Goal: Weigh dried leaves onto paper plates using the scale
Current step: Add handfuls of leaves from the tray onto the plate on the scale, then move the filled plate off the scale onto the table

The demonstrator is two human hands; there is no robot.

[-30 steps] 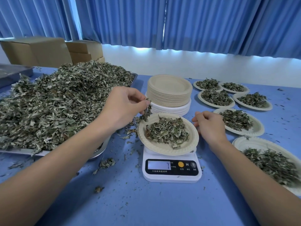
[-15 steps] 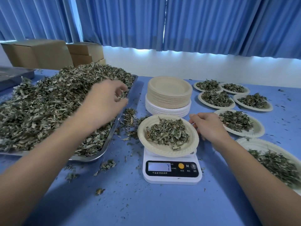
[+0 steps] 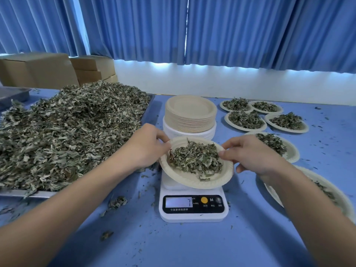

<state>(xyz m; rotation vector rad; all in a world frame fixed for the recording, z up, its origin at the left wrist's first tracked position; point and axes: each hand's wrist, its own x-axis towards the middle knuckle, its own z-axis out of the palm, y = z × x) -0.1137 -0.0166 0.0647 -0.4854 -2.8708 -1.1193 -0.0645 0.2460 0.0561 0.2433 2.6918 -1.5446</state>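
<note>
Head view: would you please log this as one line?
beige paper plate of dried leaves: tilted over white digital scale | left hand: grips rim | right hand: grips rim

The blue table point(image 3: 192, 247) carries a large metal tray point(image 3: 23, 193) on the left, heaped with dried leaves point(image 3: 67, 132). The corner of a second metal tray point(image 3: 13, 93) shows at the far left edge. Near the middle stands a stack of paper plates point(image 3: 189, 122), tan ones on white ones, with a white digital scale point(image 3: 192, 216) in front of it. Six filled plates point(image 3: 245, 129) lie to the right, four in a far cluster and two nearer. Loose leaf scraps point(image 3: 117, 202) dot the tabletop.
</note>
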